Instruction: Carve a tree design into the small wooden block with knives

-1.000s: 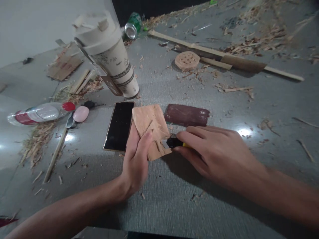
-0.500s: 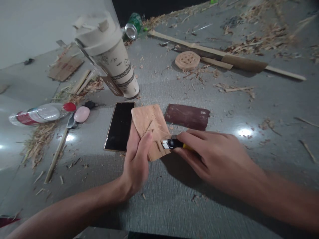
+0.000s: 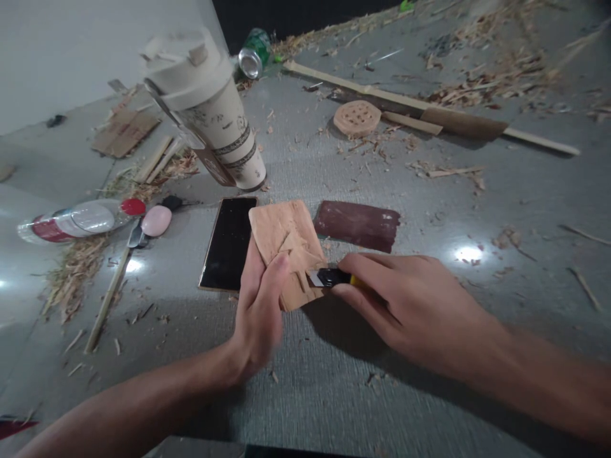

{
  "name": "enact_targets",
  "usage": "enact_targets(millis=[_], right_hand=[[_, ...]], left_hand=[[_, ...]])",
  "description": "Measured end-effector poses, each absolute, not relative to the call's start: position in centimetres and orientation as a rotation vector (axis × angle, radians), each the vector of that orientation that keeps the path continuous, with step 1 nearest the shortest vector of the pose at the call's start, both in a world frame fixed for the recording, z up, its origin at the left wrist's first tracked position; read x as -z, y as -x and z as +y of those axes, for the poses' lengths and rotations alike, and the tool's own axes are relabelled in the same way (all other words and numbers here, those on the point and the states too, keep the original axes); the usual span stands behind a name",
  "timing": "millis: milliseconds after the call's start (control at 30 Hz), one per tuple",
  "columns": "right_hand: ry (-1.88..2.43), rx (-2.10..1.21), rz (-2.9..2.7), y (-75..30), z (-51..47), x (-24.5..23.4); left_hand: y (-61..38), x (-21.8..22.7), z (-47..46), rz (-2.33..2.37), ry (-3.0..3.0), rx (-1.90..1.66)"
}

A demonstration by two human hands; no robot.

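Observation:
A tan carved wooden piece (image 3: pixel 286 238) lies flat on the grey table. My left hand (image 3: pixel 260 312) presses on its near left edge, thumb on top, holding it down. My right hand (image 3: pixel 410 302) is closed on a small black-and-yellow knife (image 3: pixel 329 277) whose blade end touches the wood's right edge. A black phone (image 3: pixel 229 242) lies just left of the wood. A dark reddish-brown block (image 3: pixel 357 224) lies just right of it.
A tall cream tumbler (image 3: pixel 210 108) stands behind the phone. A plastic bottle (image 3: pixel 76 218), a pink oval object (image 3: pixel 155 220) and sticks lie at left. A round perforated wooden disc (image 3: pixel 357 118), long bamboo strips (image 3: pixel 429 105), a green can (image 3: pixel 252 51) and shavings lie farther back.
The knife in my right hand has slid left, so its blade end now lies against the wood's edge. My left hand has stayed pressed on the wood.

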State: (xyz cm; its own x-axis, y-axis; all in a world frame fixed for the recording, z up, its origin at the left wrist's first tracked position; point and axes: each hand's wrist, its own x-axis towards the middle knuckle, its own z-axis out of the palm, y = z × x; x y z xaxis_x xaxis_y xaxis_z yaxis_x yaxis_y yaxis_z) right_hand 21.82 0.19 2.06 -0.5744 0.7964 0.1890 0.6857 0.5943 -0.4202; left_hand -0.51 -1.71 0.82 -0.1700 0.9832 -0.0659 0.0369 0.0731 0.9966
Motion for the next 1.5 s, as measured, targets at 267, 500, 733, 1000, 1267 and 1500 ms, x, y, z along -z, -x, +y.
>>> enact_targets(millis=[267,500,733,1000,1267,1500], right_hand=[[1.083,-0.137,-2.469,-22.0,0.4,-2.1],[1.024,0.003,-2.491,-22.2,0.4,-2.5],[1.045,0.086,-2.477,-21.9,0.2,-3.1],[1.008,0.144,-2.476,-22.0,0.2,-3.1],[1.000,0.158,-2.474,-21.9,0.1,-3.1],[1.006,0.144,-2.477,-22.0,0.0,-3.3]], left_hand=[[0.9,-0.2,-1.6,1.336,-1.032,-1.247],[1.1,0.0,-1.6,1.330,-1.043,-1.215],[0.9,-0.6,-1.3,1.348,-1.024,-1.236],[1.0,-0.6,-1.3,1.357,-1.059,-1.193],[1.2,-0.8,-1.3,1.397,-1.091,-1.159],[1.2,-1.3,-1.0,1.386,-1.067,-1.191]])
